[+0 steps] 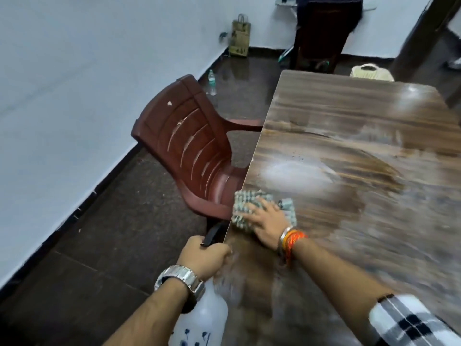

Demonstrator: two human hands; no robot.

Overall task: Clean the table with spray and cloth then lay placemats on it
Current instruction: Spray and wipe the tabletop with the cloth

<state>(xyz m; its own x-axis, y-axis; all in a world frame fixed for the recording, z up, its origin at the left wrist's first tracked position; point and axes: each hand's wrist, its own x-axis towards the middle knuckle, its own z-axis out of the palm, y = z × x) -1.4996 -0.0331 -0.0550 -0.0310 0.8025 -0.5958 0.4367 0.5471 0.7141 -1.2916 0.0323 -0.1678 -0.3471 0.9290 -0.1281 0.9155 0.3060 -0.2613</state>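
Bottle: translucent white with dark blue marks, hanging low at the desk's near left edge, its black nozzle pointing up past the fist.
Left hand: closing in a fist around the bottle's neck and trigger; a metal watch is sitting on the wrist.
Right hand: lying flat with fingers spread, palm pressing down on the cloth; it is gripping nothing, only pressing. A silver bangle and orange threads are circling the wrist, and a black-and-white checked sleeve is showing at the bottom right.
Cloth: green-grey and nubbly, lying on the desk at its left edge, one corner hanging just over it.
Desk: wood-grain top, glistening in wet streaks, with a pale misty patch just beyond the cloth.
Chair: reddish-brown plastic, standing against the desk's left side, its arm reaching under the edge.
Floor: dark and speckled, carrying a small clear bottle and a paper bag by the wall.
Placemats: I cannot tell where they are.
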